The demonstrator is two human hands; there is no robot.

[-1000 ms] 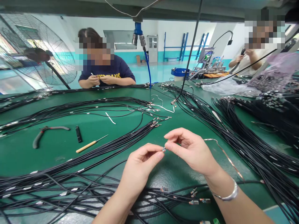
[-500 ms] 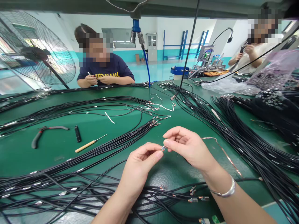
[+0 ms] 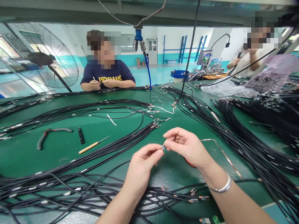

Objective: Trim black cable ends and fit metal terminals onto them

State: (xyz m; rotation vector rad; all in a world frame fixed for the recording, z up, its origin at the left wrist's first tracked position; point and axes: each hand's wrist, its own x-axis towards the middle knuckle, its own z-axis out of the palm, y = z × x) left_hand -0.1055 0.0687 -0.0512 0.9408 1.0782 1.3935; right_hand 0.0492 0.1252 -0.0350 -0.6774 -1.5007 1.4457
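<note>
Head view. Left hand (image 3: 142, 165) and right hand (image 3: 187, 147) meet above the green table (image 3: 58, 155), near its front edge. Both pinch one small metal connector (image 3: 163, 147) between thumb and forefinger, fingertips almost touching. The other fingers are curled. Silver bracelet (image 3: 220, 187) on right wrist.

A copper strip (image 3: 224, 154) lies just right of the right hand. Black cable bundles (image 3: 116, 143) fan across the table, with loose ends under both forearms. Well to the left lie pliers (image 3: 50, 135), a short black tool (image 3: 80, 135) and a wooden-handled awl (image 3: 92, 144).

Containers: a clear plastic bag (image 3: 271, 77) at far right holds what look like many small dark parts, too blurred to identify. A blue tub (image 3: 179, 74) stands at the far edge; its contents cannot be seen.

Across the table a person in a navy shirt (image 3: 107, 74) has both hands together. Standing fan (image 3: 39, 59) at far left.
</note>
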